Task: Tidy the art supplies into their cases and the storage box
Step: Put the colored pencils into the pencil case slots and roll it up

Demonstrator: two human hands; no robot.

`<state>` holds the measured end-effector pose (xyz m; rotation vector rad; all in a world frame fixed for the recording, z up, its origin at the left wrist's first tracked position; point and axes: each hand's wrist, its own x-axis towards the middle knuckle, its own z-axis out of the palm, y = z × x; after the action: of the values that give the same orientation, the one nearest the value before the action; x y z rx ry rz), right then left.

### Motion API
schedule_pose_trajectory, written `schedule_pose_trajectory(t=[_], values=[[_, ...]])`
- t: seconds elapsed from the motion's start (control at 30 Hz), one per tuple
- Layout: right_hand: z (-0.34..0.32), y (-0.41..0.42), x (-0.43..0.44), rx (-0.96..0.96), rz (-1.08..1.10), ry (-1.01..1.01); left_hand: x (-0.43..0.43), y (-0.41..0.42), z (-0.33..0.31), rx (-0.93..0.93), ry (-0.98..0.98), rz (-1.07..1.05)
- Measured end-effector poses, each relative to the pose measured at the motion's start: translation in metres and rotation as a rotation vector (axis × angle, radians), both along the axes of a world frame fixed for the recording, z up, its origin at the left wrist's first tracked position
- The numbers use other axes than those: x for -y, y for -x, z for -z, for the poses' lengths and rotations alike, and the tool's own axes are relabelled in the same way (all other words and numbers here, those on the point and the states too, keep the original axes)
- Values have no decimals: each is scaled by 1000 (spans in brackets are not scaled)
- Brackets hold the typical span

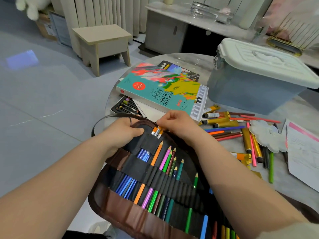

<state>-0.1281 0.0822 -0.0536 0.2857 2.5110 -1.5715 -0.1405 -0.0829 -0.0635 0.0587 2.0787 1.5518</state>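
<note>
A brown roll-up pencil case with black elastic loops lies open in front of me, holding several coloured pencils. My left hand grips its upper edge, thumb on the black lining. My right hand pinches the tips of blue-handled paint brushes that stand in a small black pocket. Loose pencils and gold paint tubes lie scattered to the right. The lidded storage box stands at the back right.
An acrylic colours box lies on a tray of tubes, over a tin of oil pastels. A white flower-shaped palette and paper sheets sit at the right. A wooden stool stands on the floor beyond.
</note>
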Motion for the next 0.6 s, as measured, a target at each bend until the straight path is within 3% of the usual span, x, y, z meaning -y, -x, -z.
schedule_pose_trajectory(t=[0.17,0.3,0.5,0.6], values=[[-3,-6,13,-35,-45,-202,-1,2,3,0,27,-23],[0,-20,24,-181,-78,-544,-3,-1,5,-23,56,-48],[5,-19,28,-109,-43,-662,-7,-2,6,-249,243,10],[2,-24,23,-125,0,-556,-9,-3,5,-337,424,45]])
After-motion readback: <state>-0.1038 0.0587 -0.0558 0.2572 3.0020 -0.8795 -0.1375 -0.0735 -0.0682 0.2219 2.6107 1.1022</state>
